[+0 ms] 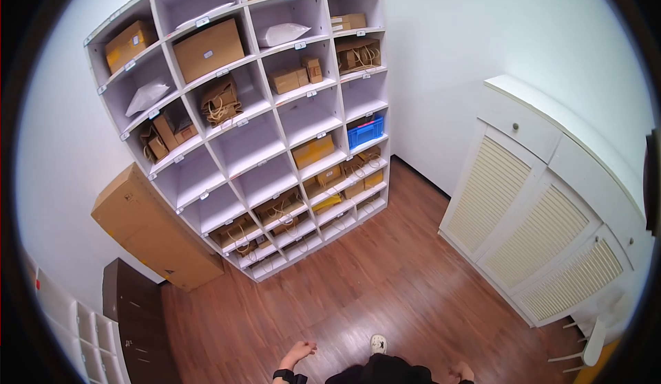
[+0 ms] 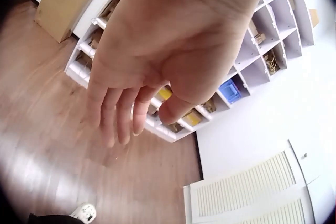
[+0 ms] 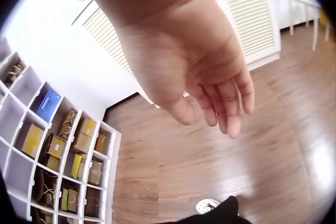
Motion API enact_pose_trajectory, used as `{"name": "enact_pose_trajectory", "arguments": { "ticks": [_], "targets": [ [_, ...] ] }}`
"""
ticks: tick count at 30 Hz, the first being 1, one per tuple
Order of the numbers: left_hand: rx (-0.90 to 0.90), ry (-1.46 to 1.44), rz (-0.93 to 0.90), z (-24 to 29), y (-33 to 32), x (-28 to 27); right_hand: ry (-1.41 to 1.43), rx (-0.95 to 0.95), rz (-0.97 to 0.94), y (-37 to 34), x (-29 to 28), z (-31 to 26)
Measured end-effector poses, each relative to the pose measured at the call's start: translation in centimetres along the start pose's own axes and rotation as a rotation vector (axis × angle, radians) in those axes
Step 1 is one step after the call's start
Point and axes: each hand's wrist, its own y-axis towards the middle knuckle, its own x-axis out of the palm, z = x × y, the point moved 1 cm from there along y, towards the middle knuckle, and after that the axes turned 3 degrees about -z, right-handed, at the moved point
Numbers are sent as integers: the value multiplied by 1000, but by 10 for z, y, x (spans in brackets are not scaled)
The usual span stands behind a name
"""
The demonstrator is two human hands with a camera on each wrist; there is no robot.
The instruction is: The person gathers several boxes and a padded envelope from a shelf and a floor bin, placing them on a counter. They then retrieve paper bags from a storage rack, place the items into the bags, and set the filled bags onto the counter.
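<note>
My left hand (image 1: 300, 352) hangs over the wood floor at the bottom of the head view, a dark band on its wrist. In the left wrist view its fingers (image 2: 124, 113) are relaxed and hold nothing. To the right, my right hand (image 1: 462, 370) hangs low beside the body, partly cut off by the frame edge. The right wrist view shows its fingers (image 3: 223, 106) loosely bent with nothing in them. Ahead stands a white cubby shelf (image 1: 313, 95) with cardboard boxes (image 1: 208, 50), paper bags, white packets (image 1: 284, 34) and a blue crate (image 1: 365, 132).
A white louvered cabinet (image 1: 537, 212) stands along the right wall, with a white chair (image 1: 589, 346) near it. A tall carton (image 1: 148, 226) leans at the shelf's left side, beside a dark cabinet (image 1: 134, 315). One white shoe (image 1: 378, 344) shows on the floor.
</note>
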Motion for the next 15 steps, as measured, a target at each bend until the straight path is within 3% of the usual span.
{"name": "enact_pose_trajectory", "arguments": {
  "ticks": [1,2,3,5,7,9,11,15],
  "targets": [
    [61,-59,50,24,6,-2,-77,-54,55,17,-20,-18],
    [118,-121,98,42,10,-4,283,37,213,-33,-58,-96],
    [211,-185,133,40,32,-6,113,-44,233,-3,-75,-110],
    [220,-183,168,75,37,-10,-171,-233,310,37,-111,-154],
    [220,-215,213,117,40,-15,-218,-294,369,72,-142,-205],
    [258,-222,212,132,68,-30,-91,-363,201,26,-192,-304],
    [262,-250,243,148,97,-48,79,-401,156,70,-208,-342],
    [267,-362,310,216,153,-106,86,-480,88,89,-240,-451]
  ]
}}
